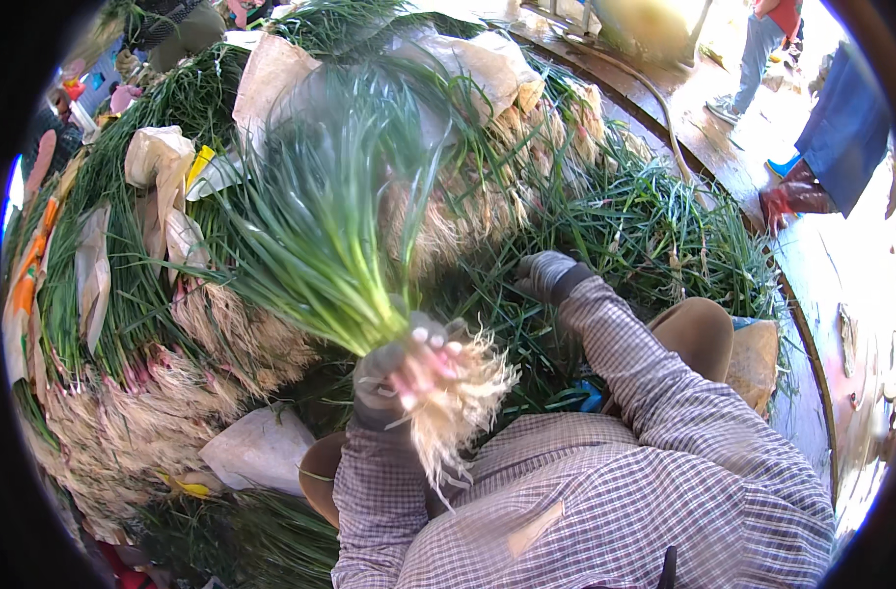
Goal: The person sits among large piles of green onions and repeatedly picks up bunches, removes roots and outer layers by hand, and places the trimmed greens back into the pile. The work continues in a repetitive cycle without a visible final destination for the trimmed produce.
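Observation:
My left hand (pixel 381 372), in a dark glove, grips a bunch of green onions (pixel 359 272) just above its bulbs. The leaves fan up and away from me, while the pale, stringy roots (pixel 459 390) hang towards my lap. My right hand (pixel 547 274), in a grey glove with a dark cuff, is over loose green leaves (pixel 507 316) to the right of the bunch. Its fingers look curled and their tips face away, so whether it holds anything is hidden.
Stacked green onions (pixel 146 383) with roots towards me fill the left. More root bundles (pixel 448 221) lie ahead, among pale plastic sacks (pixel 271 77). Trimmed greens (pixel 661 221) heap at right beside a curved metal edge (pixel 801 324). People's legs (pixel 757 66) stand beyond it.

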Motion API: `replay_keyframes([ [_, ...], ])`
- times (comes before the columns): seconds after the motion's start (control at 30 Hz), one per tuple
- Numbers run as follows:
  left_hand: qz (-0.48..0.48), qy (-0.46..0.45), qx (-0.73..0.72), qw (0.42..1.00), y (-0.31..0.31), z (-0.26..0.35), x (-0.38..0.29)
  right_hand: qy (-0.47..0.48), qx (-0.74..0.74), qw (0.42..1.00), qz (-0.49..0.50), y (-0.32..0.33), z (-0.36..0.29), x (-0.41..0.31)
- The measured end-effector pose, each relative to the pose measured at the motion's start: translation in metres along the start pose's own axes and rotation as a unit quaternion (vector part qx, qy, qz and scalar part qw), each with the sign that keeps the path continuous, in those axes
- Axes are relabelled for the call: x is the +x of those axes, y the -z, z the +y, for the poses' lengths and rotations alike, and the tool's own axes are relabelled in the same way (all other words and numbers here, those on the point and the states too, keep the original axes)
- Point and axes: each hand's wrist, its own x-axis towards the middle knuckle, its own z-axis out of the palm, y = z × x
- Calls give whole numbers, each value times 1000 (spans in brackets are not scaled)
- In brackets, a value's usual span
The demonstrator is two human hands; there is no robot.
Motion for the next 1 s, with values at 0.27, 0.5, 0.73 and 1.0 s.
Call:
replay_keyframes([
  [0.27, -18, -126, 152, 980, -18, 52, 9, 98, 338, 886, 300, 21, -71, 97],
  [0.5, 250, 2, 143, 958, 8, 28, 1, 30, 656, 749, 91, 56, -66, 94],
  [0.73, 309, 85, 88, 943, 44, -10, -6, 140, 534, 805, 216, 9, -72, 16],
  [1.0, 399, 65, 147, 903, 46, -20, -12, 77, 421, 902, 51, 10, -73, -14],
])
